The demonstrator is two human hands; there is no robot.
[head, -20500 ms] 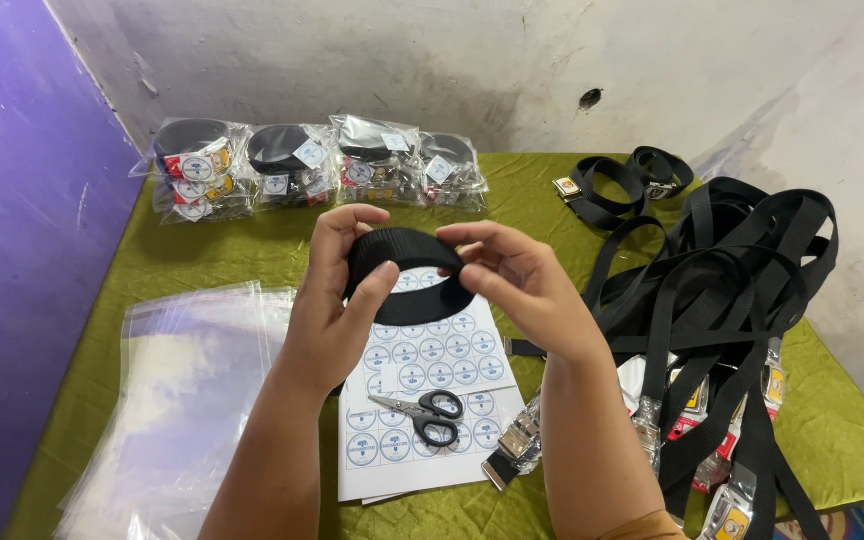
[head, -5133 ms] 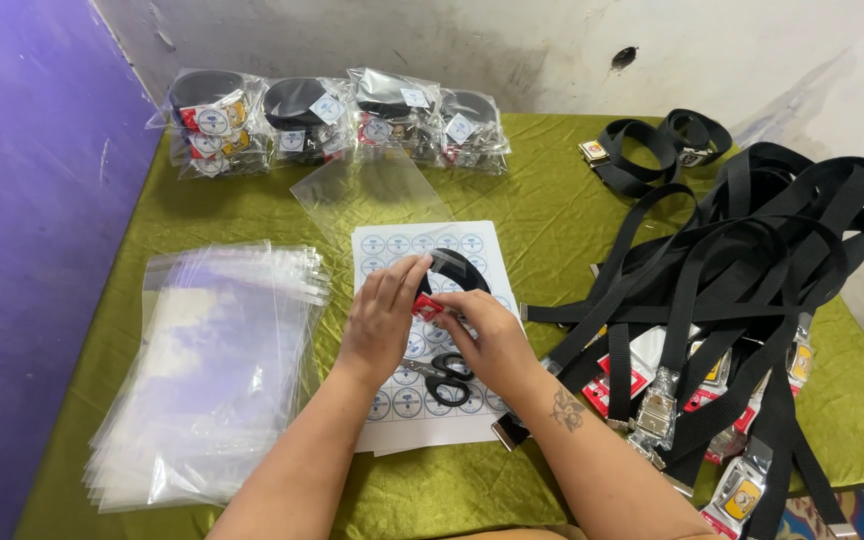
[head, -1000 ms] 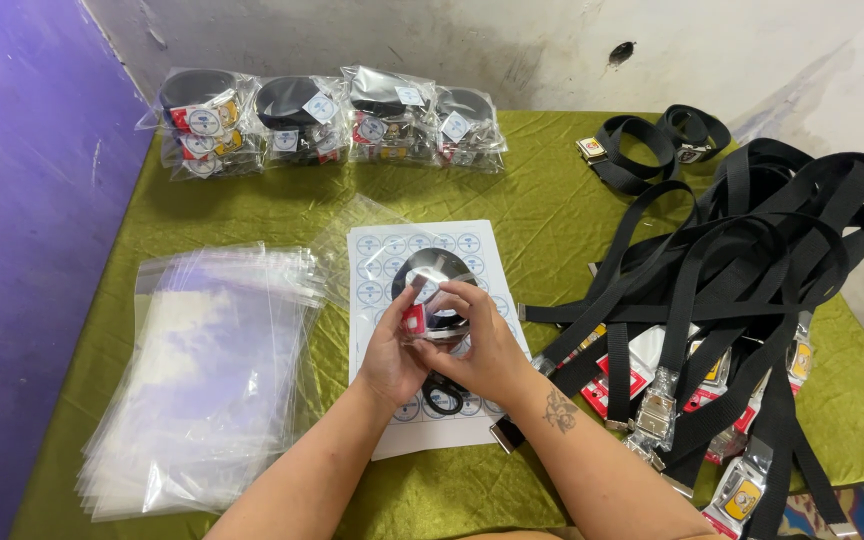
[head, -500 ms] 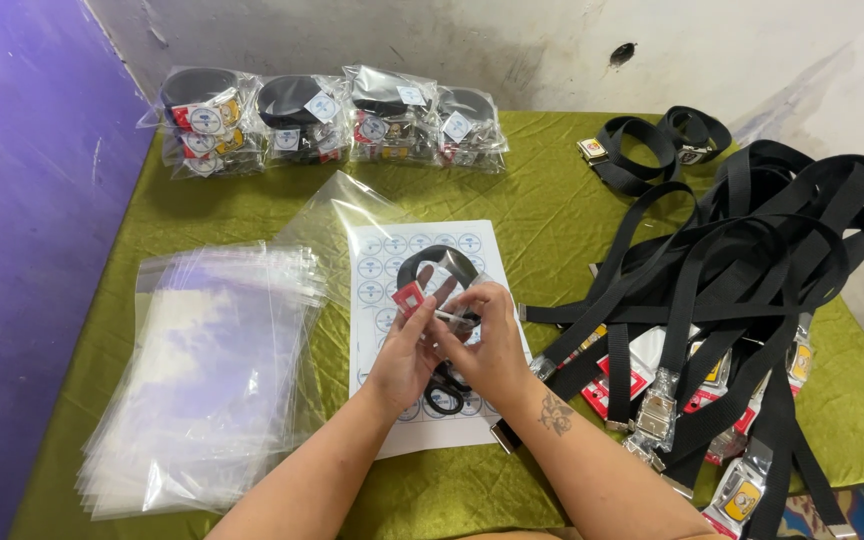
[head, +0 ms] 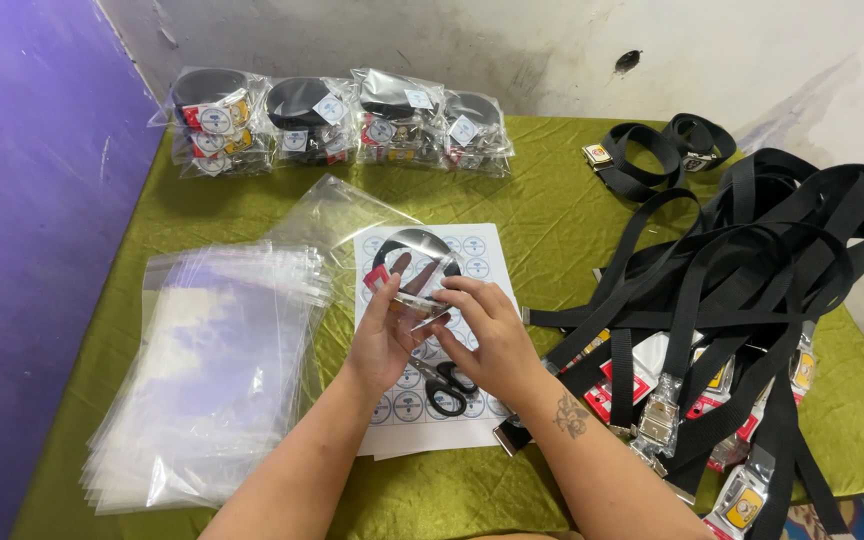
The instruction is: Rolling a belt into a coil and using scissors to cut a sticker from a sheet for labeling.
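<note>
Near the centre of the frame both hands meet over the sticker sheet (head: 432, 330), working a coiled black belt (head: 414, 255) inside a clear bag (head: 352, 215). The left hand (head: 384, 335) cups the bag's mouth from below with fingers spread, grasping the plastic and the red tag on the coil. The right hand (head: 482, 335) pinches the bag's edge from the right, thumb and forefinger closed on the flap.

To do this well — as a judgement — the flap wants pressing flat along its whole width, with the left hand keeping the coil from springing open, and no tag caught in the seal.

The scissors (head: 442, 385) lie just below the hands on the sheet. A stack of empty bags (head: 212, 370) sits at left, packed belts (head: 337, 120) line the top, and loose black straps (head: 752, 270) sprawl at right on the green bench (head: 552, 190).
</note>
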